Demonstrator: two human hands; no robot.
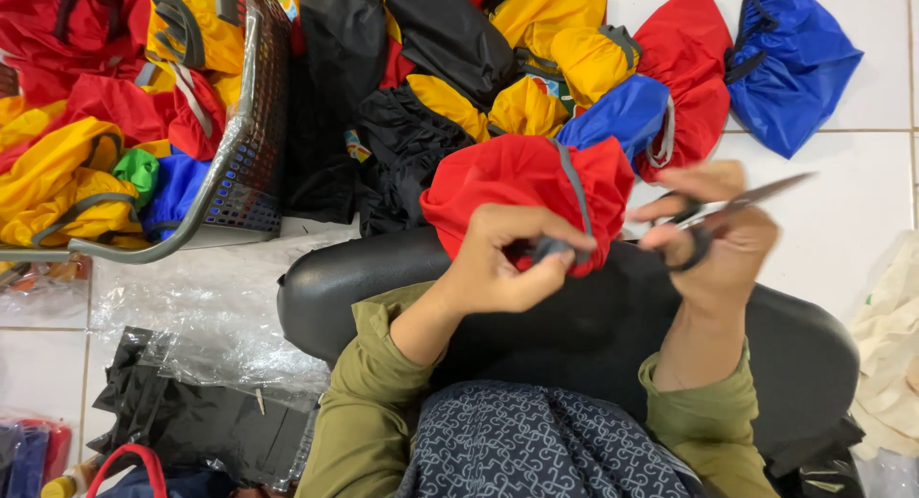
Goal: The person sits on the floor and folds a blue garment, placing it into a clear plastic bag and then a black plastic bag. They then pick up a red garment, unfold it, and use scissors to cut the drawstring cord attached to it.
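Observation:
A red fabric pouch (507,187) with a grey trim strip rests on a black padded cushion (335,287) in front of me. My left hand (503,259) pinches the grey trim at the pouch's lower edge. Just right of the pouch, my right hand (713,244) holds a pair of black-handled scissors (737,206), its blades pointing up and to the right, away from the pouch. Both arms wear olive green sleeves.
A pile of red, yellow, black and blue fabric pouches (536,67) lies on the white tiled floor beyond. A metal basket (244,144) at the left holds more coloured pouches. Clear plastic wrap (191,316) and black fabric lie at lower left; a cream bag (890,345) lies at right.

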